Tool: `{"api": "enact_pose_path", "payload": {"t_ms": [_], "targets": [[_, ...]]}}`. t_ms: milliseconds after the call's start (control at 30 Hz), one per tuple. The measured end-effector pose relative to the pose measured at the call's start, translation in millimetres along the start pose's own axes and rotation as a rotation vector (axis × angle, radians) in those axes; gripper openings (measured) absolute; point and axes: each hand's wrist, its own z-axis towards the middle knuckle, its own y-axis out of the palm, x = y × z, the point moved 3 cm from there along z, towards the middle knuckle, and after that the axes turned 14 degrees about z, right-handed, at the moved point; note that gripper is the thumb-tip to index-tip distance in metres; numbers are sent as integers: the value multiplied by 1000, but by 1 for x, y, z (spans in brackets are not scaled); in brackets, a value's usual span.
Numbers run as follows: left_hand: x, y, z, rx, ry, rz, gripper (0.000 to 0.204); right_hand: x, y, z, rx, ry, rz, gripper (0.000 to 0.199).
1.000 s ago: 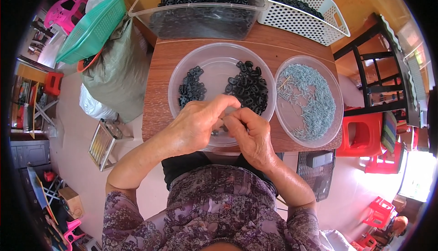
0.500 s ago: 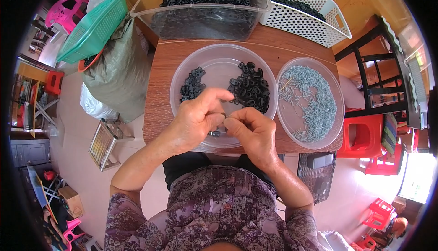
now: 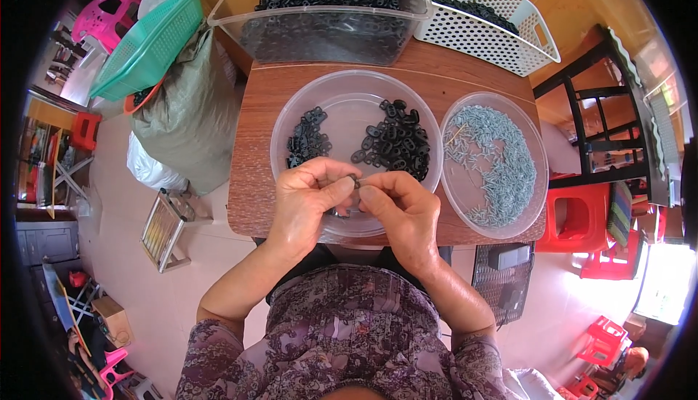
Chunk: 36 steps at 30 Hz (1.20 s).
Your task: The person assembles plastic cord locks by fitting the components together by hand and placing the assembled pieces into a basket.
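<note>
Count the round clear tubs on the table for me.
2: the larger tub holding black pieces, and the smaller tub to its right holding blue-grey pins. None seems hidden.

I can't make out the small dark piece (image 3: 355, 180) in the left hand (image 3: 305, 200), or whether the right hand (image 3: 404, 218) grips it too. Both hide parts of the round tub (image 3: 345, 120); my view crops the far clear bin (image 3: 320, 50).

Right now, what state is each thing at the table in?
Left hand: pinching a small dark part
Right hand: pinched closed; contents unclear
Large round tub: open, black pieces in two piles
Smaller tub: open, grey-blue pins spread inside
Clear bin: open, heaped with black pieces
White basket: open, partly filled
</note>
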Motion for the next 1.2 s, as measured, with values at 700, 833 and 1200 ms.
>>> {"api": "enact_pose_path", "payload": {"t_ms": [700, 833, 1200], "targets": [[13, 9, -6, 51, 141, 183, 7, -17, 7, 15, -124, -523, -478, 2], [8, 5, 1, 41, 144, 153, 7, -17, 4, 18, -150, -497, -467, 5], [7, -21, 2, 80, 107, 117, 10, 1, -7, 33, -661, -529, -1183, 19]]}}
